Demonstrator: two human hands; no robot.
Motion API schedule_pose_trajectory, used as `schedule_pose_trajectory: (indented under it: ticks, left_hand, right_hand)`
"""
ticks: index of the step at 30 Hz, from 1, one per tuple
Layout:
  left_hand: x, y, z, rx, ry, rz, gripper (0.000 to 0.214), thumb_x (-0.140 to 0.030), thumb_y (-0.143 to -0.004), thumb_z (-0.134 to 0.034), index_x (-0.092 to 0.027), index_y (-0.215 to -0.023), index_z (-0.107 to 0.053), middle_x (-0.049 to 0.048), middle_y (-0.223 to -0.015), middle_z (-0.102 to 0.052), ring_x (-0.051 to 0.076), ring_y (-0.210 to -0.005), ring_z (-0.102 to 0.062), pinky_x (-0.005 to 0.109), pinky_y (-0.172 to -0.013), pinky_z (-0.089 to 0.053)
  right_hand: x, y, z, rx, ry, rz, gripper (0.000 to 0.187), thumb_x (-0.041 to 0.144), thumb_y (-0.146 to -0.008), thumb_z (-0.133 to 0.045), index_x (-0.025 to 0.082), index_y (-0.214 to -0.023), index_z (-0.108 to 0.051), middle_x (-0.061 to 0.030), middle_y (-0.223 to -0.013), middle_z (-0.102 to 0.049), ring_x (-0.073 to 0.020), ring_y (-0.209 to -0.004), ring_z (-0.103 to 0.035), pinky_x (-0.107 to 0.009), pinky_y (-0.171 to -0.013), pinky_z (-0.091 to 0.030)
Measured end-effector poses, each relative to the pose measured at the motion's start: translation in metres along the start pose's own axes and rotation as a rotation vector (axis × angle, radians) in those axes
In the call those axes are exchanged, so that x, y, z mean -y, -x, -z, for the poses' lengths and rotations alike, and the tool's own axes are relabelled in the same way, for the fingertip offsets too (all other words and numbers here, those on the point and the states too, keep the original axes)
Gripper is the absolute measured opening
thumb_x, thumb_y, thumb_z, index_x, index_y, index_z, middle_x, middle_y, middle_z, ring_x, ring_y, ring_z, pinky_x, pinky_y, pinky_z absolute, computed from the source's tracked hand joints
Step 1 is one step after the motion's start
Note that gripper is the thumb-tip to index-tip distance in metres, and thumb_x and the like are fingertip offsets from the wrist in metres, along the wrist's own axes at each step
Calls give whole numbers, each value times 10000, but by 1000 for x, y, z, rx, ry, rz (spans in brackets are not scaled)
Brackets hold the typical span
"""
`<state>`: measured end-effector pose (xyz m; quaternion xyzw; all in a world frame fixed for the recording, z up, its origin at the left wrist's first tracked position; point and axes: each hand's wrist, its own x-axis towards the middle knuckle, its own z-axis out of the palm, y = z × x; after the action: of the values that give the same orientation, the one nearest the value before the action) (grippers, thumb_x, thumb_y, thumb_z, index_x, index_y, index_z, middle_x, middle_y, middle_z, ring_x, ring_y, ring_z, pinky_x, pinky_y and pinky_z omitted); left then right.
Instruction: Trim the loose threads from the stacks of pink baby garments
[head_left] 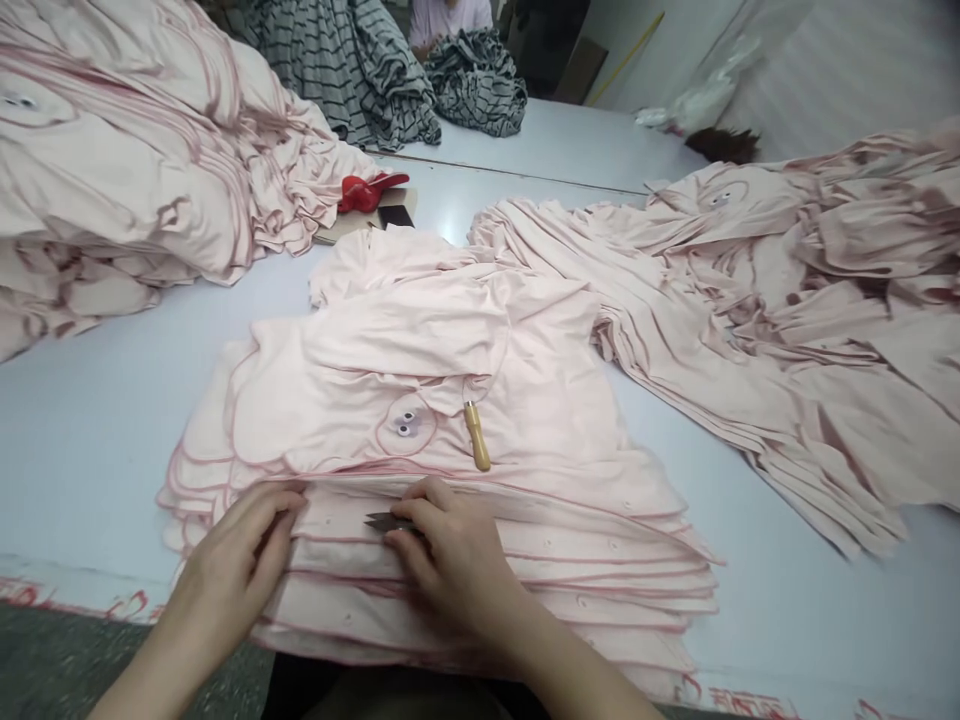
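A stack of pale pink garments [555, 425] was laid out on the white table [82, 440], directly under both hands, with its red-trimmed edges fanned in layers toward the near side. By the left hand [244, 540], a raised edge [337, 484] of the cloth was pinched between thumb and fingertips, toward the stack's left side. By the right hand [450, 545], a pair of small dark snips [382, 522] was gripped between thumb and curled fingers — the blades were pointed left, toward the left hand, and were held just over the layers below the raised edge. How the handles were seated in the palm could not be told, as they were hidden by the fingers.

Beyond the right hand, a wooden-handled tool [477, 437] was left lying on the cloth, just beside an embroidered face patch [406, 424], and was touched by neither hand. More pink garments were heaped at the left [150, 150] and at the right [750, 300]. Farther back, a red object [361, 194] was seen beside the left heap, and grey striped cloth [480, 85] was piled before a person [450, 18].
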<state>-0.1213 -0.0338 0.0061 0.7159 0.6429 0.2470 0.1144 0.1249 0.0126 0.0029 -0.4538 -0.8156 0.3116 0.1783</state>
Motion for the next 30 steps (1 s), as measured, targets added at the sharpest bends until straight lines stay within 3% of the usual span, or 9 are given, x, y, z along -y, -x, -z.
schedule_pose_trajectory:
  ticks: [6,15,22,26,30]
  left_hand:
    - [2,9,3,96,19,-53,173,-330,-904,-501,-261,-1004,-624,48,-1173,-647,186,-1090,-632,265,-858,-539]
    - [4,12,0,149,15,-108,158,-269,-920,-475,-257,-985,-618,59,-1186,-623,189,-1152,-585,301,-919,-522]
    - [11,24,-2,162,-85,-184,290,-288,-895,-517,-246,-1179,-563,88,-1247,-600,220,-1135,-589,347,-903,-531]
    - [10,23,-4,139,-173,-331,340,-181,-876,-501,-233,-1204,-572,100,-1318,-590,225,-1067,-614,358,-870,-528]
    - [11,16,-5,117,-199,-420,302,-96,-876,-447,-220,-1078,-635,80,-1250,-652,203,-958,-639,350,-828,-509]
  right_hand:
    - [25,-18,-18,50,115,39,96,254,-896,-638,223,-966,-695,-7,-1007,-660,-187,-828,-598,-316,-678,-393]
    - [24,-17,-17,21,106,88,92,230,-878,-675,220,-967,-692,-10,-1005,-676,-182,-830,-597,-310,-698,-388]
    - [27,-25,-25,1,108,84,68,206,-884,-655,210,-937,-698,-10,-964,-675,-174,-791,-599,-306,-680,-395]
    - [23,-16,-14,-48,107,42,102,220,-875,-656,196,-971,-682,-42,-970,-660,-192,-843,-608,-299,-718,-421]
    - [18,10,6,23,187,-30,267,278,-822,-726,222,-1071,-651,-46,-1007,-650,-221,-876,-623,-307,-717,-424]
